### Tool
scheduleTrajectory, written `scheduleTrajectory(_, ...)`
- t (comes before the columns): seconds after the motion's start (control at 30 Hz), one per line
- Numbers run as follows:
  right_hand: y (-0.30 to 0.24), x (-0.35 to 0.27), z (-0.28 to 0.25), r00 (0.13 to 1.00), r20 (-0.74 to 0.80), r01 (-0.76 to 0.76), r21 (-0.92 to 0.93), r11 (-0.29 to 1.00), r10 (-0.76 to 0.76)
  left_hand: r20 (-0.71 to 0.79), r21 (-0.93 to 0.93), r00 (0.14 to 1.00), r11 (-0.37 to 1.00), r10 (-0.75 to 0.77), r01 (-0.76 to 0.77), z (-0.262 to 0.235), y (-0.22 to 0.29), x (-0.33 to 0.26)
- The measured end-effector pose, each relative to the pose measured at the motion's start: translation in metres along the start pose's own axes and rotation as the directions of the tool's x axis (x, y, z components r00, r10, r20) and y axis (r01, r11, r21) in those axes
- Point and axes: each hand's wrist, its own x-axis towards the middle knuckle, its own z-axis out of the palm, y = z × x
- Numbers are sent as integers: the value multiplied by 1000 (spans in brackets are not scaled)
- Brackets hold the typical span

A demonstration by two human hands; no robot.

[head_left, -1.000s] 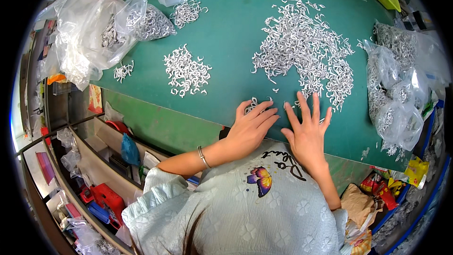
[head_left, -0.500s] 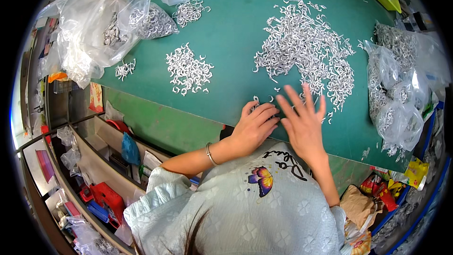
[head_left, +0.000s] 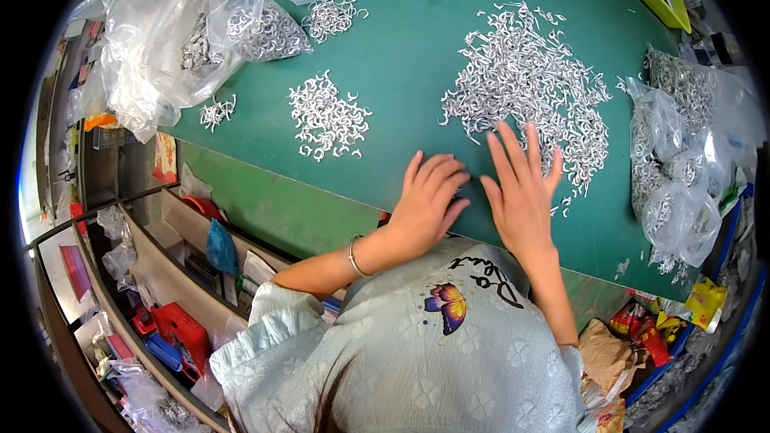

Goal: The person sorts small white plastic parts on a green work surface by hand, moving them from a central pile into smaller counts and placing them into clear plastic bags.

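Over the near worktop (head_left: 401,72), the open, spread right hand (head_left: 521,207) has advanced to the large pile of curved pieces (head_left: 529,80), bringing them within reach; whether the curled left hand (head_left: 427,202) holds any is hidden.

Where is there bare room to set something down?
The widest bare patch of green tabletop lies between the large pile of silvery curved pieces and the middle pile, beyond the left hand. A smaller, mostly bare one lies between the right hand and the clear bags at right. The upper left is crowded with plastic bags.
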Motion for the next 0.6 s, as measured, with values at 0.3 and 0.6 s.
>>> scheduleTrajectory(0.3, 14, -6, 6, 991, 130, -5, -129, 992, 22, -46, 376, 997, 926, 67, -45, -15, -25, 50)
scheduleTrajectory(0.6, 5, 12, 13, 997, 71, 46, -44, 998, -42, -92, 249, 994, 968, 62, -37, -10, -26, 52)
